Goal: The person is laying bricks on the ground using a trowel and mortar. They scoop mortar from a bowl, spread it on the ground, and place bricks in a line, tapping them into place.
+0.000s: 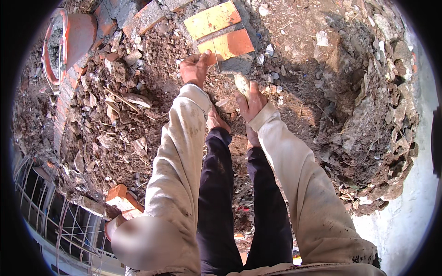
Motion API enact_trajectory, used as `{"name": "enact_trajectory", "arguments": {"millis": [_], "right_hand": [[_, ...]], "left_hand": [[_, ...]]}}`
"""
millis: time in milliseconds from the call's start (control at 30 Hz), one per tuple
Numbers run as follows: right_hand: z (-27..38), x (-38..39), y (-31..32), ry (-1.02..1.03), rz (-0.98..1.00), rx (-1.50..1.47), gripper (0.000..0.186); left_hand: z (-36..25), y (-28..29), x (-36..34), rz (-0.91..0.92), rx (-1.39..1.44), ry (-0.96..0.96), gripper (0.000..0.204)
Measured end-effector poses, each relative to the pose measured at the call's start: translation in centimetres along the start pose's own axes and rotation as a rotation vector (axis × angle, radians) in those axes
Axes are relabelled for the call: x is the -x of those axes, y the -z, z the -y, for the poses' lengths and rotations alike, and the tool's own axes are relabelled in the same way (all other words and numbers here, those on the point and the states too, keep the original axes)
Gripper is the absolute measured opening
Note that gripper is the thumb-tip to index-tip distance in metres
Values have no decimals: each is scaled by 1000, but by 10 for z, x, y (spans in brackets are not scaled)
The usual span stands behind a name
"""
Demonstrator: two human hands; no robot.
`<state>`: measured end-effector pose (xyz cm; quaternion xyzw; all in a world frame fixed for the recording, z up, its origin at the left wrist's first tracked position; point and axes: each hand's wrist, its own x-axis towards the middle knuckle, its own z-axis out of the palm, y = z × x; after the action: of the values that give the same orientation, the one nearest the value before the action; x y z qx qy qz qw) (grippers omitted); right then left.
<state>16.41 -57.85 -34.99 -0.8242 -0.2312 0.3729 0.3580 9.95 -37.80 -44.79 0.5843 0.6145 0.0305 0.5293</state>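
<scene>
Two orange bricks lie side by side on grey mortar at the top middle, with a narrow gap between them. My left hand (194,71) is at the left end of the nearer brick (225,45), thumb on its top edge and the other fingers curled. My right hand (252,102) is wrapped round the pale handle of a trowel (241,84). The trowel's blade is hard to tell from the grey mortar (240,65) at the nearer brick's front edge. The farther brick (212,20) has no hand on it. Thin strings (210,30) run across both bricks.
An orange bucket (81,39) with grey residue lies tipped at the upper left, by a brick edging (63,108). Rubble and loose soil surround my bare feet. Broken bricks (123,198) sit lower left, near metal bars (60,221). A pale wall (400,230) stands right.
</scene>
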Motion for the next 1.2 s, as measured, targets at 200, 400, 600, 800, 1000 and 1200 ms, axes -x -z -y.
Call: {"name": "enact_trajectory", "arguments": {"millis": [200,400,600,800,1000,1200], "right_hand": [[-1,-16,4,-75,-8,135,44],[-8,-19,-1,-65,18,172,52],[-6,-18,-2,-85,29,220,53],[-1,-16,4,-176,93,178,39],[1,-13,4,-145,70,171,37],[-3,-10,-1,-81,19,81,37]], "left_hand": [[-21,-1,7,-91,-91,89,34],[-35,-1,14,-143,-258,71,39],[-41,1,16,-113,-282,58,39],[-41,1,14,-97,-327,90,38],[-37,0,11,-109,-333,50,40],[-38,-1,10,-122,-321,84,38]]}}
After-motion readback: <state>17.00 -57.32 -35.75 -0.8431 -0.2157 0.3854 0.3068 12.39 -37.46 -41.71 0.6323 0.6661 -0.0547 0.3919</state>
